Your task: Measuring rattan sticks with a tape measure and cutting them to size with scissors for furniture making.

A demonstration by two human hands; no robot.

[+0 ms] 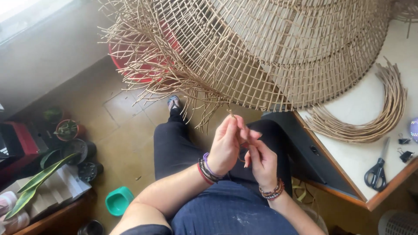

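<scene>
Tan rattan strand [231, 114] from the large woven basket [278, 52] above sits pinched between my left hand [224, 146] fingertips, right hand [261, 159] fingers loosely curled beside; a steady, taut pull seems wise.

The big woven basket [270, 48] is cut off by the top edge of the picture, so its full shape cannot be seen. The left hand [224, 148] covers part of the right hand [261, 161], and how their fingers pinch the thin strand [231, 114] is hard to tell. The red tub [130, 65] is mostly hidden behind the loose basket ends. At the right edge of the counter [361, 161], a glowing thing [414, 129] is cut off and blurred.
</scene>
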